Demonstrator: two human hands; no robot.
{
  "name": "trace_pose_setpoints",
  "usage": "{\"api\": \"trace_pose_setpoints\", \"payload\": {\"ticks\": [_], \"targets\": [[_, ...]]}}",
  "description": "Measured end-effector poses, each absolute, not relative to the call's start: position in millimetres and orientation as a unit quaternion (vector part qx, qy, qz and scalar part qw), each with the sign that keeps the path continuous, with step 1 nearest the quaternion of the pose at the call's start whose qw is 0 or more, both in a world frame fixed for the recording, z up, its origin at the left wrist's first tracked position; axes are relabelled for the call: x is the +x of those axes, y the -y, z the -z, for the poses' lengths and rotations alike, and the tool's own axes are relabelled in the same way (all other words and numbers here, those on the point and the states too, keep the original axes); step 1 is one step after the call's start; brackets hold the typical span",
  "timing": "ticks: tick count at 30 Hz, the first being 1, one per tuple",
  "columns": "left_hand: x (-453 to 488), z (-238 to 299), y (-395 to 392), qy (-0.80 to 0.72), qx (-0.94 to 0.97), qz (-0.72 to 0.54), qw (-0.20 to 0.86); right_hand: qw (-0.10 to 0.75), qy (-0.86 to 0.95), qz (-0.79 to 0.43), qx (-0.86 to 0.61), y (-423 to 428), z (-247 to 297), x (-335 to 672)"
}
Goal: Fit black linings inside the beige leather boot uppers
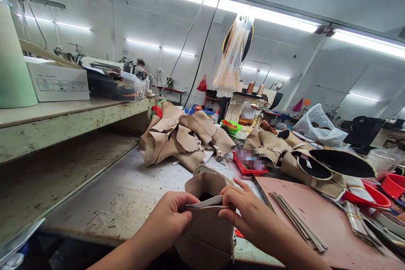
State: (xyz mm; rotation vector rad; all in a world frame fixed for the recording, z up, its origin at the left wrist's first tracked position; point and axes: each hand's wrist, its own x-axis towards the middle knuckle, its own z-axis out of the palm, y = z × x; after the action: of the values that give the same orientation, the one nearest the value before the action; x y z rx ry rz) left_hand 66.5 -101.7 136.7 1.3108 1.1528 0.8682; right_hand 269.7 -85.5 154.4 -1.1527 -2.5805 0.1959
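Note:
A beige leather boot upper [205, 236] stands at the table's front edge, its top opening facing up and a dark inside showing. My left hand [172, 215] pinches the near rim at the left, thumb outside and fingers inside. At the right of the same rim my right hand [245, 206] grips the edge between thumb and bent fingers. Between the two hands a pale strip [207, 203] lies along the inner side of the rim; whether it is lining or a separate piece I cannot tell. Metal fittings show at the upper's lower right edge.
Beyond it lies a heap of beige leather uppers [190, 135]. A red tray [249, 164] sits to its right. Thin strips [297, 221] rest on a pink board [284, 194]. More beige uppers [316, 164] lie behind. A wooden shelf [95, 120] borders the left; a sewing machine [253, 101] stands behind.

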Motion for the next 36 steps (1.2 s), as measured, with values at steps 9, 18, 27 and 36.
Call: {"api": "trace_pose_setpoints", "payload": {"ticks": [9, 18, 27, 36], "targets": [[43, -134, 91, -0.426, 0.616, -0.275, 0.603, 0.178, 0.906, -0.092, -0.374, 88, -150, 269], [40, -157, 99, -0.382, 0.879, -0.150, 0.244, 0.158, 0.911, -0.087, -0.372, 96, -152, 261], [47, -178, 88, -0.339, 0.909, -0.059, 0.237, 0.183, 0.914, -0.012, -0.363, 94, -149, 261], [67, -198, 88, -0.322, 0.926, -0.018, 0.199, 0.244, 0.918, -0.044, -0.310, 102, -157, 259]]}}
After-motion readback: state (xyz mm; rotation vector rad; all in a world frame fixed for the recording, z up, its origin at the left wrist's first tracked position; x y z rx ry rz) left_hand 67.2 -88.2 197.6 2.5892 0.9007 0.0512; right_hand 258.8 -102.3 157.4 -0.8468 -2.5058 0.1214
